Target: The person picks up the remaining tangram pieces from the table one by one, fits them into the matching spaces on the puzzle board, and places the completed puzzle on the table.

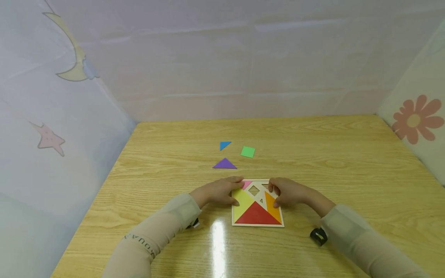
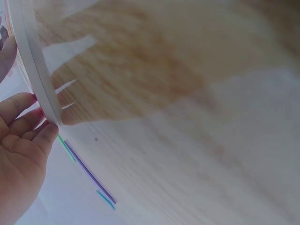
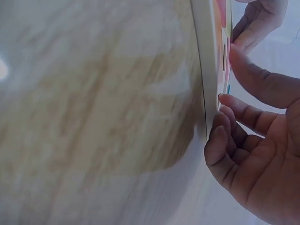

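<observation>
Puzzle board (image 1: 262, 194) on table (image 1: 167, 170); left sleeve (image 1: 165, 220) bears lettering (image 1: 140, 241).

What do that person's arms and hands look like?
They have long, pale beige sleeves. The left sleeve has dark lettering; the right sleeve shows none. A black object shows by each cuff. The left hand and right hand wear no gloves.

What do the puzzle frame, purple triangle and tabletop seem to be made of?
Puzzle frame: probably pale wood, matt-looking, judging by its plain cream rim.

Purple triangle: perhaps painted wood or plastic; evenly coloured, gloss hard to tell.

Tabletop: wood or wood-look laminate, glossy, given its grain and bright glare.
</observation>
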A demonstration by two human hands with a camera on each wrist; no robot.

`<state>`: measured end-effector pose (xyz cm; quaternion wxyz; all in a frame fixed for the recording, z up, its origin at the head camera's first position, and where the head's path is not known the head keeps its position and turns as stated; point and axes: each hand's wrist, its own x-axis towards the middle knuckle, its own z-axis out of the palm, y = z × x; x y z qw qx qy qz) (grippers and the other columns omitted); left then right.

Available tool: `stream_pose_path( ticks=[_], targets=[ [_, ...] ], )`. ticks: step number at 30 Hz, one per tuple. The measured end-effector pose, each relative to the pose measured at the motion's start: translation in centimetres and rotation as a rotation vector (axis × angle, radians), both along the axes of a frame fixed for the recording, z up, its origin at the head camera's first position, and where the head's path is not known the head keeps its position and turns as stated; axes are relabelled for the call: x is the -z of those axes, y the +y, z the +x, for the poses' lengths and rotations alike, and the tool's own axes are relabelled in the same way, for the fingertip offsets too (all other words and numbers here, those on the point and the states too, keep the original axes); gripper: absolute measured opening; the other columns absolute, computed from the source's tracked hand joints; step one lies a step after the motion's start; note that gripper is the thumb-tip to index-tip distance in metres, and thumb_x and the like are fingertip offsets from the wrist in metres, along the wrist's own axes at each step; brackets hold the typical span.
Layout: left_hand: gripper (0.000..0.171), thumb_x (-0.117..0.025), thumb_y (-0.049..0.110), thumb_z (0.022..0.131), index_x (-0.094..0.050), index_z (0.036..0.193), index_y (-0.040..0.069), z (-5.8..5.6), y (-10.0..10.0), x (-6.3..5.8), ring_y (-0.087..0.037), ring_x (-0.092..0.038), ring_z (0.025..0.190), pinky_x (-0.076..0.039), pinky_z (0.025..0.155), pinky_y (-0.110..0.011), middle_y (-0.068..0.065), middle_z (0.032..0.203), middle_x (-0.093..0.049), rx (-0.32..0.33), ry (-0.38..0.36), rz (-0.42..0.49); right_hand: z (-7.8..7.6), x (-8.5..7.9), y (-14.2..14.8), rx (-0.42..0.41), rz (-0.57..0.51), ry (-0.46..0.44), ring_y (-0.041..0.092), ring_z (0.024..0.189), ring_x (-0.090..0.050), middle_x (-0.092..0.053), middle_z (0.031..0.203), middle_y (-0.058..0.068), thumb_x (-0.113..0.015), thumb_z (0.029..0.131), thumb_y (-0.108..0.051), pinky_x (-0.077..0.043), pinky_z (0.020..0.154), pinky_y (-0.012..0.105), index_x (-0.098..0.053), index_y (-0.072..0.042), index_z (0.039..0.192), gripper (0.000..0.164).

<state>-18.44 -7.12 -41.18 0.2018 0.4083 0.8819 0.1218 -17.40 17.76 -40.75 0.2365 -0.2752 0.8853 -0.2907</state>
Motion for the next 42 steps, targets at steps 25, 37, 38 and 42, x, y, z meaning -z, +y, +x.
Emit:
stream_pose_path(
  ticks=[25,37,38,42],
  targets=[
    [0.067,-0.061,0.032,0.079,-0.032,0.133,0.005,0.1,0.1,0.0,-0.019,-0.019,0.127,-0.017,0.101,-0.024,-0.007,0.14,-0.022,-0.012,-0.001,-0.022,-3.8,1.3,0.5,0.175,-0.124,0.091,0.015,0.066,-0.041,-0.046,0.072,0.003,-0.062,0.077,-0.01,-0.036,0.057,0.027,-0.05,-0.001,0.084,0.016],
    [0.067,-0.061,0.033,0.079,-0.031,0.133,0.006,0.0,0.1,0.2,-0.018,-0.019,0.127,-0.018,0.101,-0.025,-0.006,0.14,-0.021,-0.013,-0.003,-0.022,-4.9,1.2,-0.3,0.166,-0.124,0.132,0.018,0.071,-0.044,-0.05,0.077,0.006,-0.061,0.077,-0.005,-0.04,0.062,0.029,-0.053,0.006,0.091,0.021],
    [0.067,-0.061,0.033,0.08,-0.031,0.133,0.006,0.0,0.1,0.2,-0.019,-0.019,0.127,-0.017,0.101,-0.026,-0.006,0.14,-0.021,-0.013,-0.003,-0.023,-5.0,1.2,-0.3,0.164,-0.125,0.136,0.019,0.071,-0.045,-0.05,0.077,0.007,-0.062,0.077,-0.006,-0.04,0.063,0.03,-0.053,0.007,0.092,0.022],
    [0.067,-0.06,0.033,0.08,-0.031,0.134,0.006,0.0,0.1,0.1,-0.019,-0.019,0.127,-0.017,0.101,-0.026,-0.006,0.141,-0.021,-0.016,-0.007,-0.025,-5.4,1.2,-0.5,0.168,-0.124,0.149,0.02,0.072,-0.045,-0.05,0.078,0.008,-0.062,0.077,-0.007,-0.041,0.065,0.032,-0.053,0.008,0.093,0.024]
  ],
)
